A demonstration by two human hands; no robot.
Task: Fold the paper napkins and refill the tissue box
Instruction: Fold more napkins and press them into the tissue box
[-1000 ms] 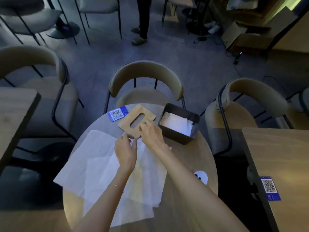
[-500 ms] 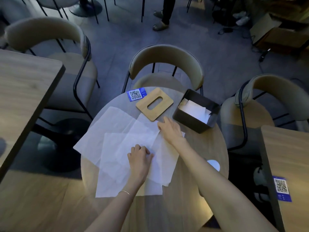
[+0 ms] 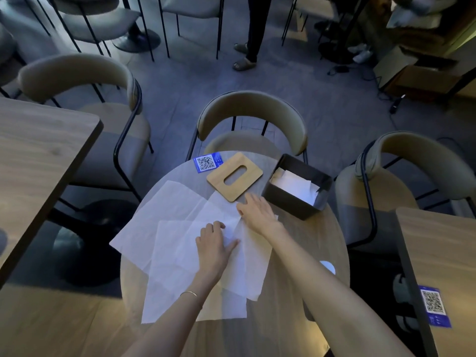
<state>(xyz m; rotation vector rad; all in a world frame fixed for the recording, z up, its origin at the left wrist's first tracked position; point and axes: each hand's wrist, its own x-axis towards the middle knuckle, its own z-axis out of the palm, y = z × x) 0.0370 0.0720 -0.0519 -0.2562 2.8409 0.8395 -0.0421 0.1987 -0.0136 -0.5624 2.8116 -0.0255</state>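
Note:
Several white paper napkins lie unfolded and overlapping on the round table. My left hand presses on the top napkin with fingers curled, its thumb spread to the right. My right hand lies flat, fingers apart, on the napkin's far right corner. The dark tissue box stands open at the table's far right with folded white napkins inside. Its wooden slotted lid lies flat to the left of the box.
A blue QR card lies by the lid, a small white disc near the right edge. Chairs ring the table. Wooden tables stand at left and right. A person's legs show at the far side.
Both hands came back from the lid's near edge onto the napkins; the left slid toward me and now presses the top sheet. The camera view shifted.

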